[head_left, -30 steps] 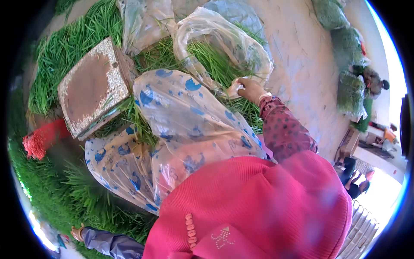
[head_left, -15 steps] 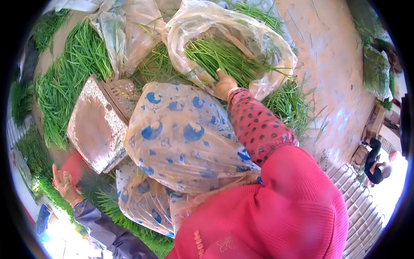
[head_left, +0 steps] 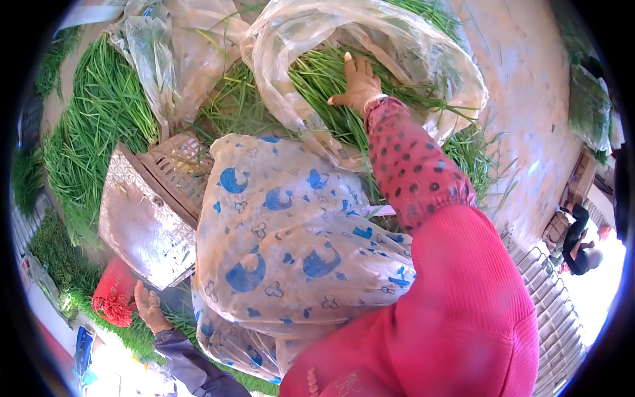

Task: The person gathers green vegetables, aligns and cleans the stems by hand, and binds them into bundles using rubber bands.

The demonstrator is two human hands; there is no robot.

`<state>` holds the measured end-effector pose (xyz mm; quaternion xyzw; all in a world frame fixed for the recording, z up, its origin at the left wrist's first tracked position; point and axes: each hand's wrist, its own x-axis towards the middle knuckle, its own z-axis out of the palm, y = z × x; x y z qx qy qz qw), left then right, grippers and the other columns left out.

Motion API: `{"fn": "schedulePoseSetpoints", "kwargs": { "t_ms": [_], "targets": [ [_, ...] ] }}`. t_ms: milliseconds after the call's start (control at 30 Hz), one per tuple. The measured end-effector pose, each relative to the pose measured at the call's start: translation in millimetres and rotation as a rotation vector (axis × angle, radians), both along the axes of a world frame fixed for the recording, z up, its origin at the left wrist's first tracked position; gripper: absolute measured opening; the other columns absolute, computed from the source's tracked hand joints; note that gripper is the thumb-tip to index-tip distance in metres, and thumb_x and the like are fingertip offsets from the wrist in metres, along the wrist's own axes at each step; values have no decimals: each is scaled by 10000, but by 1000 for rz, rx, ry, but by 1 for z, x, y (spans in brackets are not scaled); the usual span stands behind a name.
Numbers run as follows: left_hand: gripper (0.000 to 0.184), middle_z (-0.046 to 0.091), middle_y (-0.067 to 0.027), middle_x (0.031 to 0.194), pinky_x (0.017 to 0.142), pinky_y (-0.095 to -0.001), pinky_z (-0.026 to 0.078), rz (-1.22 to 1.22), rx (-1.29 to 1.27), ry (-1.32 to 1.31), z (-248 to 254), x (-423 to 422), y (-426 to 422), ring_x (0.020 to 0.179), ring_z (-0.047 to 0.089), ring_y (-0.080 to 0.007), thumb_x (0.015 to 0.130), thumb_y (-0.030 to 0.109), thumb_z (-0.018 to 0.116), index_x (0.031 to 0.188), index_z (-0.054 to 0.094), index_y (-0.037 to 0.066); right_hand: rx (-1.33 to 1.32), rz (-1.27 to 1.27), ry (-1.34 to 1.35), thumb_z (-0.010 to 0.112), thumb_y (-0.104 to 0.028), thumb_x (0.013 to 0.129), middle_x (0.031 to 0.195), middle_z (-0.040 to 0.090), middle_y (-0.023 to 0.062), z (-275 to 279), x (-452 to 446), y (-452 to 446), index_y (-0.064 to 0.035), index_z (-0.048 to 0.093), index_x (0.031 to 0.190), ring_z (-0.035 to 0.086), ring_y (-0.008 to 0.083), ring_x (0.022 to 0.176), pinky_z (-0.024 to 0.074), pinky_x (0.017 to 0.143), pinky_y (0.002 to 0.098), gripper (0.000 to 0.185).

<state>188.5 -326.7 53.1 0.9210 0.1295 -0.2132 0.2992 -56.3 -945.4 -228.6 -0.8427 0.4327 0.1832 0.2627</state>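
My right hand (head_left: pixel 360 85), in a red dotted sleeve, lies with fingers spread on long green stalks (head_left: pixel 317 79) inside a clear plastic bag (head_left: pixel 271 66) whose mouth is wide open. Far down on the left, my left hand (head_left: pixel 151 308), in a dark sleeve, has its fingers apart and nothing visible in them. It is beside a red bundle (head_left: pixel 117 291) with a frayed end. A clear plastic sheet with blue whale prints (head_left: pixel 264 218) covers my lap.
A patterned, worn box-like seat (head_left: pixel 145 225) adjoins a slotted crate (head_left: pixel 178 162). Piles of green stalks (head_left: pixel 99 99) lie on the left. At the right are stacked crates (head_left: pixel 536 304), a filled bag (head_left: pixel 589 109) and a person in black (head_left: pixel 577 245).
My right hand has let go of the bag's rim and moved inward onto the stalks. My left hand has moved down and right in view, beside the red bundle. The view has shifted.
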Motion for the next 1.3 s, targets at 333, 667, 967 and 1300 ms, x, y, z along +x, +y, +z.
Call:
{"fn": "schedulePoseSetpoints", "kwargs": {
  "t_ms": [333,667,967,1300],
  "targets": [
    [514,488,-88,1362,827,-232,449,33,85,111,-30,-22,16,1110,541,-147,904,-46,521,1399,411,40,25,6,236,642,-359,831,1401,415,198,-17,40,71,-190,105,1529,408,366,1297,299,1000,630,896],
    [347,552,-207,1290,1075,-420,336,-984,269,-284,-20,4,-168,1260,465,-367,899,22,521,1240,575,-17,58,-27,100,742,-328,743,1153,608,128,-15,39,70,-149,292,1448,589,316,1087,426,892,447,856],
    [487,481,-107,1376,1028,-339,400,-2426,259,-27,-162,-38,-493,1281,450,-284,867,63,506,1350,469,117,86,-74,146,747,-444,703,1204,579,143,-19,45,77,-171,185,1500,580,326,1093,421,924,459,1013],
    [520,492,-51,1385,1052,-484,379,-1915,499,-169,-309,2,-468,1228,519,-272,936,155,460,1429,374,298,275,-148,-209,788,-339,654,1113,607,264,-28,14,33,-71,349,1403,586,417,1039,466,914,433,909]
  ]
}}
